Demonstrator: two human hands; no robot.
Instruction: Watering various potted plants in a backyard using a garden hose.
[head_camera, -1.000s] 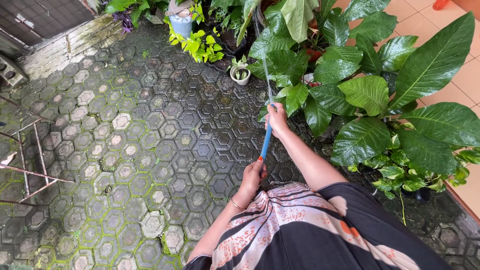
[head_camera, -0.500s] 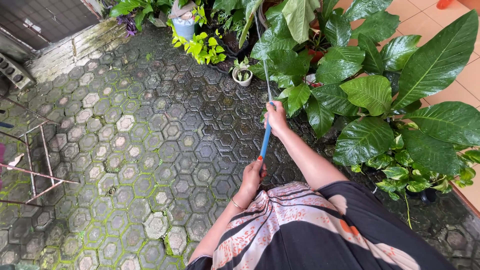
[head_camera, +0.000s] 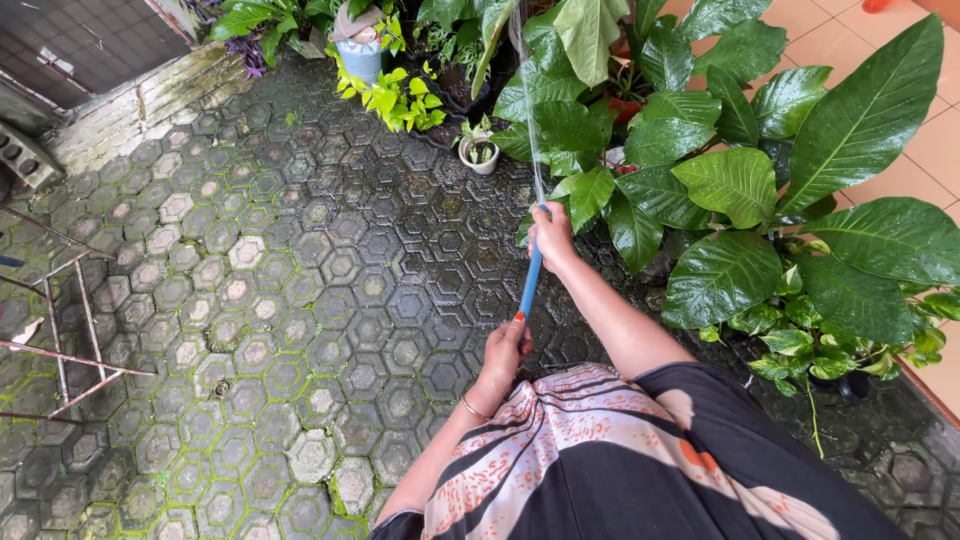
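Hose, blue, runs between your hands: right hand with fingers wrapped round its front end beside the big-leaf plants, left hand closed on it lower down, wet hexagon paving open to your left.

Smooth blue plastic hose; wet rough mossy pavers; glossy leaves.

Black garment w/ pink-cream pattern, gold bracelet, red nails, no sleeves
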